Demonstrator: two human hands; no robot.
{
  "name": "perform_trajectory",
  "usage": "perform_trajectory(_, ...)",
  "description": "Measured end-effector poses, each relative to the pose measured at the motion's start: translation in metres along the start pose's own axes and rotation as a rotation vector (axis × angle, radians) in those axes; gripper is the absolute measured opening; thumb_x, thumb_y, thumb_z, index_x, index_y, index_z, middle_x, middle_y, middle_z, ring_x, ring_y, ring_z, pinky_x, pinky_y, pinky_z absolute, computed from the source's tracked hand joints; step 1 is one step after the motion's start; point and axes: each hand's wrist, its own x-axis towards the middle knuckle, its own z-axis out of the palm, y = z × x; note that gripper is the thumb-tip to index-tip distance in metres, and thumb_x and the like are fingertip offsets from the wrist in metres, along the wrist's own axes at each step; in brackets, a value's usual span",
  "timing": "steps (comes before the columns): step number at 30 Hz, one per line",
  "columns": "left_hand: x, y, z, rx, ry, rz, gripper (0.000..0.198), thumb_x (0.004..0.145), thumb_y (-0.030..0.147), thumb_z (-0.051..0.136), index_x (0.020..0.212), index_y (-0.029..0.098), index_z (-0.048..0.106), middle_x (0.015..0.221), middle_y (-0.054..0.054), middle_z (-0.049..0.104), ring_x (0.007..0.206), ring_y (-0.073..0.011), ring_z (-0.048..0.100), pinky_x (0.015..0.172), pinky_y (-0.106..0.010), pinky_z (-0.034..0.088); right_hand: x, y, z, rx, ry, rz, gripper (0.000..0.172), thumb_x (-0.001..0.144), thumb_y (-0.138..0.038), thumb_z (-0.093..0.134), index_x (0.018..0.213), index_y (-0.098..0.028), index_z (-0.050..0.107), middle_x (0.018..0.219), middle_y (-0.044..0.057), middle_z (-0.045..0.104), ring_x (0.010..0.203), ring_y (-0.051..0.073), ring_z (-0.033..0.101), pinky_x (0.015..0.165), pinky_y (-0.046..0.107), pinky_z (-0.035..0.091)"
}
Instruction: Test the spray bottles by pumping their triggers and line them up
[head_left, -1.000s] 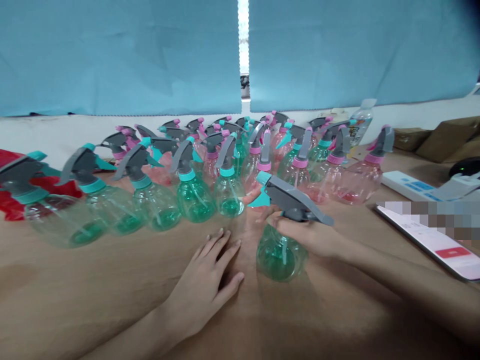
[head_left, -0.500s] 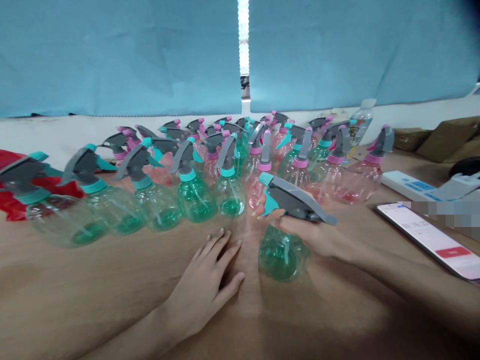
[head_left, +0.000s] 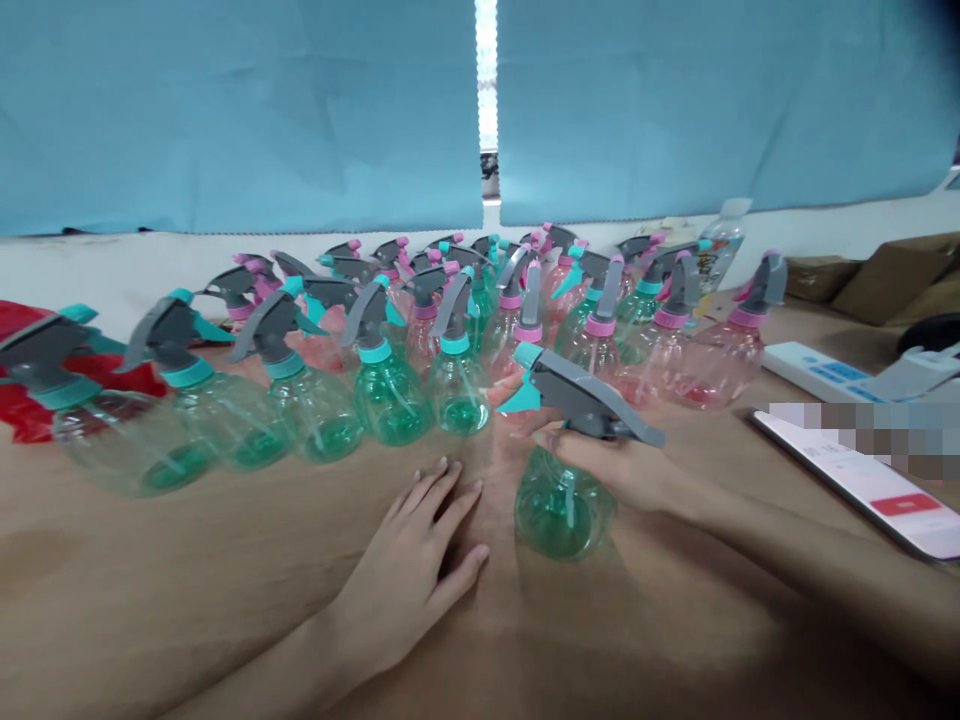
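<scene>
I watch, remotely, a wooden tabletop (head_left: pixel 262 600) running back to a white wall (head_left: pixel 169 265) beneath blue curtains (head_left: pixel 262 120). Landmark: the green spray bottle (head_left: pixel 562 515), nearly upright, its upper part gripped by the right hand (head_left: pixel 615 470), fingers curled. Left of it, the left hand (head_left: pixel 409 570) lies palm down, fingers loosely spread. Other spray bottles (head_left: pixel 391 400) bound its far side; room for moving lies nearer; a phone (head_left: pixel 847 485) rests rightward.

No text can be read. The screen (head_left: pixel 870 500) of the phone (head_left: pixel 892 515), partly pixelated, bears marks too small to make out; well beyond the phone, the label (head_left: pixel 716 264) on the clear bottle (head_left: pixel 726 245) carries blurred, illegible lettering.
</scene>
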Motion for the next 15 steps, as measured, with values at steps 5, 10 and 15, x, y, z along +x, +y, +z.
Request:
perform_trajectory(5,-0.0003,0.0001,-0.0009,0.000,0.005,-0.001,0.052,0.095,0.046,0.042,0.139,0.019,0.043,0.149,-0.012,0.038,0.138,-0.0305,0.032,0.109,-0.053,0.033,-0.0018,0.0021,0.0009,-0.055,0.011,0.043,0.041,0.068,-0.017,0.050,0.105,-0.026,0.062,0.061,-0.003,0.053,0.058,0.017,0.053,0.055,0.029,0.044)
perform_trajectory(10,-0.0008,0.0005,-0.0019,-0.006,0.009,-0.005,0.051,0.095,0.046,0.043,0.138,0.019,0.044,0.148,-0.012,0.039,0.137,-0.0305,0.034,0.109,-0.052,0.035,-0.0021,0.0008,0.0013,-0.046,0.008,0.050,0.044,0.069,-0.017,0.051,0.109,-0.028,0.062,0.060,-0.004,0.053,0.059,0.017,0.054,0.054,0.029,0.044)
perform_trajectory(15,0.0001,0.0009,-0.0023,0.002,0.002,-0.007,0.051,0.095,0.046,0.042,0.138,0.019,0.045,0.148,-0.012,0.039,0.138,-0.0304,0.033,0.109,-0.053,0.034,-0.0027,0.0023,0.0018,-0.045,0.010,0.064,0.042,0.071,-0.018,0.052,0.110,-0.029,0.062,0.060,-0.004,0.054,0.057,0.017,0.052,0.056,0.031,0.045)
